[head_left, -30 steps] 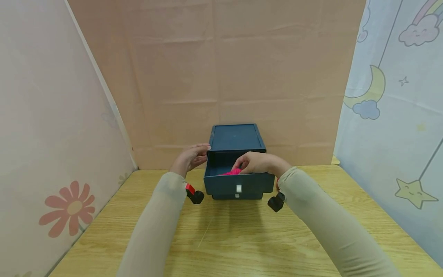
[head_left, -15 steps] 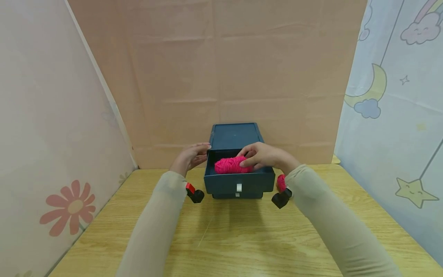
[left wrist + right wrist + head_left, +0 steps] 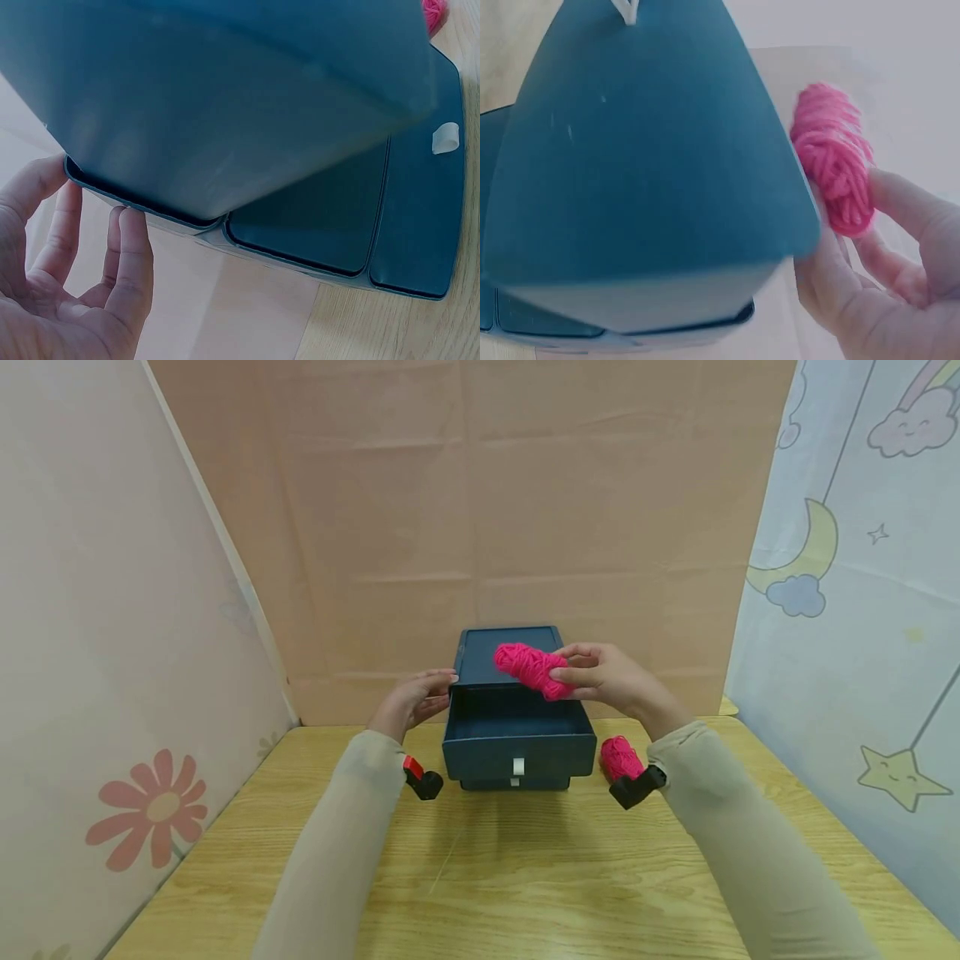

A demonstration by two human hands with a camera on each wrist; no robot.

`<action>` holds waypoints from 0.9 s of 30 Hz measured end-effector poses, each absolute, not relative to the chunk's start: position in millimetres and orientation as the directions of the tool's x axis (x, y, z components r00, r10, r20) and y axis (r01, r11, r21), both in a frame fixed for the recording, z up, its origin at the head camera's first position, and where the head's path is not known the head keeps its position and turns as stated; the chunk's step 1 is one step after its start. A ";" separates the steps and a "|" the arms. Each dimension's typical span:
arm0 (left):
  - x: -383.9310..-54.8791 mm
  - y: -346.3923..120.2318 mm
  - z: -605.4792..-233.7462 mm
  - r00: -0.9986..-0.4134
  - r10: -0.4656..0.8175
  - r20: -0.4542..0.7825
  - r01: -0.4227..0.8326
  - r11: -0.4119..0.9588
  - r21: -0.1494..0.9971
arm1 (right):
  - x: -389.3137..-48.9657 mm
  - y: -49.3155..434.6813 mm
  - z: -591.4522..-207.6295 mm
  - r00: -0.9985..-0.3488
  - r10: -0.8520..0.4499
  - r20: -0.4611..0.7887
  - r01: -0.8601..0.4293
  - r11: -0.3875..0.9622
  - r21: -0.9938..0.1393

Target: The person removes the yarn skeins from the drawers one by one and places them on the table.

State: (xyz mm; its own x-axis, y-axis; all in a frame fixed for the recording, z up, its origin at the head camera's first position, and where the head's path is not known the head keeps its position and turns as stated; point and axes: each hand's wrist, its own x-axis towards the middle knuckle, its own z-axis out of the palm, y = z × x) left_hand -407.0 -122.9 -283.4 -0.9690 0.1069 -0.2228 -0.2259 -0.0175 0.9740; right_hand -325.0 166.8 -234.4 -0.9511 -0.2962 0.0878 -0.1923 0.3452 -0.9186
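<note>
In the head view, my right hand (image 3: 618, 681) holds a pink skein of yarn (image 3: 531, 668) between thumb and fingers, above the pulled-out top drawer (image 3: 480, 752) of a dark blue drawer cabinet (image 3: 495, 652). That drawer's visible inside is bare. The right wrist view shows the same yarn (image 3: 832, 154) pinched lengthwise beside the drawer. My left hand (image 3: 412, 703) touches the cabinet's left side at its upper front corner. Its thumb lies at the edge and its fingers extend along the side, as the left wrist view shows. A second pink skein (image 3: 619, 757) lies on the table right of the cabinet.
The cabinet stands on a wooden table (image 3: 480, 877) against a tan backdrop (image 3: 375, 527). White tabs mark the drawer fronts, and a lower drawer (image 3: 424, 210) sits beneath the pulled-out one. Patterned sheets (image 3: 862, 652) border the table at both sides.
My right hand has lifted the yarn skein out of the drawer, moving it up and to the right. The second skein has come more into view. The left hand stays at the cabinet's side.
</note>
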 end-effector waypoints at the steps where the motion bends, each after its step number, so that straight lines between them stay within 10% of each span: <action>1: -406.9 -123.1 -283.4 -0.969 0.106 -0.222 -0.225 -0.018 0.974 | -324.0 169.5 -234.5 -0.955 -0.279 0.098 -0.192 0.330 -0.924; 27: -408.4 -126.2 -286.4 -0.971 0.106 -0.215 -0.216 0.001 0.976 | -320.5 262.3 -325.4 -0.998 0.039 0.051 -0.055 -0.107 -0.993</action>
